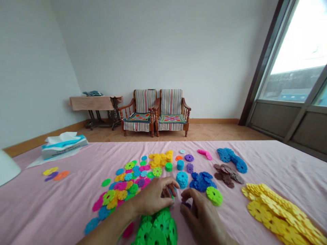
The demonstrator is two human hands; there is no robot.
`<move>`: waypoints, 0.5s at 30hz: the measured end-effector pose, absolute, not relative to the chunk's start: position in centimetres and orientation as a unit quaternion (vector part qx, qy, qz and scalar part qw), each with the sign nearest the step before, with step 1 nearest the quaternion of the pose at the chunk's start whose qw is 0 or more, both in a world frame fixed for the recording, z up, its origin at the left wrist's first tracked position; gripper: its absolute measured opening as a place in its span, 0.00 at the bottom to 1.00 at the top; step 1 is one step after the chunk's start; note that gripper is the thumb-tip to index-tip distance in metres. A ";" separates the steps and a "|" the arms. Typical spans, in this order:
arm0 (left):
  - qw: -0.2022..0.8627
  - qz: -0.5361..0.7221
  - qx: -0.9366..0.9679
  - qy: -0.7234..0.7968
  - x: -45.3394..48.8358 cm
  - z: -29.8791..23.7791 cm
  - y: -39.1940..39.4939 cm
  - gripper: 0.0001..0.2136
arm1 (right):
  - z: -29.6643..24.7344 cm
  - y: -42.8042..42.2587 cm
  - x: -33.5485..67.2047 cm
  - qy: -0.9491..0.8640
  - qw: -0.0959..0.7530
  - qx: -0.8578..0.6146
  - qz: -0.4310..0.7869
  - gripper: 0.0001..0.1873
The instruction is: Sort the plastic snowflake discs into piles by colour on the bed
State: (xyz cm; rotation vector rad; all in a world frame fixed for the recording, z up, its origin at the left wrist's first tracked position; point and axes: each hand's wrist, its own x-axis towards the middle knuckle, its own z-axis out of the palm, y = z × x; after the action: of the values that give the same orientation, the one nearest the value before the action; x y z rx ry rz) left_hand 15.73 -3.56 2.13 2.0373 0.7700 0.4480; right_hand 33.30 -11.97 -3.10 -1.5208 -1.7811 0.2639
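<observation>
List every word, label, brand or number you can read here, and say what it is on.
None can be read.
The blue-and-white soft tissue pack on the pink tablecloth bears printed bands, too blurred to show any lettering.
The coloured plastic notched discs show no marks.

Pink tablecloth (255, 160); yellow discs (276, 211), green discs (155, 231), dark blue discs (203, 180), brown discs (226, 173); 2 striped armchairs (170, 102).

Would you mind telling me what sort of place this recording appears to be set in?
Likely a living room in a home: two cushioned wooden armchairs against the wall, a tissue box on the pink-covered table, and a large window.
</observation>
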 end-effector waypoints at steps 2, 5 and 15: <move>0.410 0.201 0.826 0.330 15.3 2.6 -3.2 0.14 | -3.1 -12.0 33.4 -0.709 0.374 -0.586 0.118 0.04; 0.377 0.272 0.801 0.377 14.0 3.0 -2.5 0.09 | -3.2 -12.0 33.4 -0.711 0.380 -0.577 0.128 0.05; 0.290 0.416 0.686 0.522 5.2 0.4 -3.9 0.12 | 1.3 -7.3 39.2 -0.640 0.453 -0.610 0.113 0.08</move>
State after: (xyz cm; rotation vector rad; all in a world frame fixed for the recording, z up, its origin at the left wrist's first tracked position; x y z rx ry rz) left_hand 5.21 -3.94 0.43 1.8296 1.3939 1.1101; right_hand 39.23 -7.31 1.32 -1.5071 -1.5807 0.2789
